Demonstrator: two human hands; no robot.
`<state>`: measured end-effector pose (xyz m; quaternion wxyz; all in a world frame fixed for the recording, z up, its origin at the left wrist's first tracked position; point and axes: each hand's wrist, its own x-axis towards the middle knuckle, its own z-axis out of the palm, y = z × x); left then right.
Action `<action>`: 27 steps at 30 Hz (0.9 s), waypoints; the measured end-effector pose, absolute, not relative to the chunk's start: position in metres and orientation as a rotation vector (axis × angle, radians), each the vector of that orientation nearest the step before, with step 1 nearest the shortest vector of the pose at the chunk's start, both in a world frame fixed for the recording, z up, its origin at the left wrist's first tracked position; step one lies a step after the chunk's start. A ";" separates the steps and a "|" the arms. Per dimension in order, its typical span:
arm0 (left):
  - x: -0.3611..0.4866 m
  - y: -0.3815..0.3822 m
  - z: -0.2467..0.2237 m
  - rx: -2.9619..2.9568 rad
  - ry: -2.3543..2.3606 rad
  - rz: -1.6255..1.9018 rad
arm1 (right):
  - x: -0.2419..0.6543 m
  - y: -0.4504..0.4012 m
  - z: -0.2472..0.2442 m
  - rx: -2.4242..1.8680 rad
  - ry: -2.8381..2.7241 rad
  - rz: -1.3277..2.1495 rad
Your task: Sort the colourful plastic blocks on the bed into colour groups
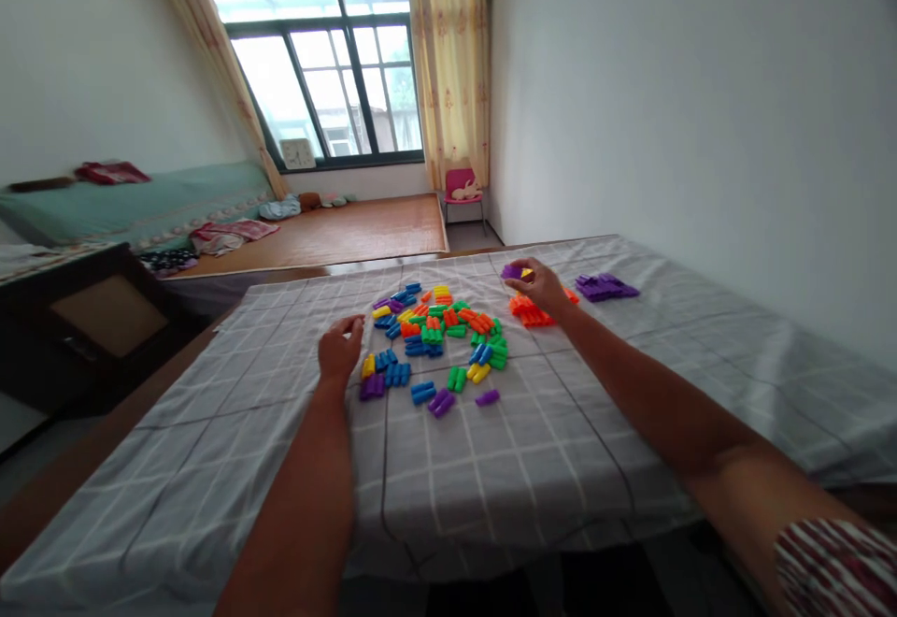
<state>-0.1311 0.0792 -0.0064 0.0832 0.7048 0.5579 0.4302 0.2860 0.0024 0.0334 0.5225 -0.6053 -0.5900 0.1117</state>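
My right hand (pixel 541 288) is raised over a stack of orange plastic pieces (pixel 533 311), its thumb and fingers pinched on a purple plastic piece (pixel 512 272). A bit of yellow shows beside that piece, partly behind the fingers. At the left edge of a loose pile of plastic building pieces (pixel 433 331), my left hand (pixel 340 348) is closed with its fingers curled. What it holds, if anything, is hidden. The pile mixes blue, green, orange, yellow and purple pieces, many looking like short paired tubes. One purple piece (pixel 488 397) lies apart at the near side.
A flat group of purple pieces (pixel 606 287) lies right of the orange stack. Everything rests on a grey checked cloth (pixel 483 477) with wrinkles. A white wall (pixel 687 103) borders the right side. Beyond are a low bed platform (pixel 350 232), a pink chair (pixel 461 182) and a dark cabinet (pixel 77 318).
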 end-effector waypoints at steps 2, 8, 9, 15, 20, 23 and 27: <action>-0.135 0.081 -0.007 2.039 1.704 1.284 | 0.338 0.001 0.027 -1.499 -1.192 0.157; -0.141 0.084 -0.013 1.959 1.769 1.225 | 0.483 -0.038 -0.024 -1.820 -0.647 -0.222; -0.142 0.085 -0.014 1.959 1.768 1.217 | 0.498 -0.046 -0.033 -1.878 -0.593 -0.240; -0.144 0.089 -0.015 1.956 1.834 1.156 | 0.528 -0.055 -0.054 -2.073 -0.595 -0.173; -0.146 0.091 -0.016 1.976 1.825 1.172 | 0.519 -0.044 -0.053 -2.109 -0.719 -0.100; -0.147 0.095 -0.018 1.974 1.827 1.173 | 0.518 -0.043 -0.052 -2.102 -0.744 -0.120; -0.148 0.099 -0.021 1.935 1.836 1.181 | 0.522 -0.045 -0.053 -2.148 -0.673 -0.168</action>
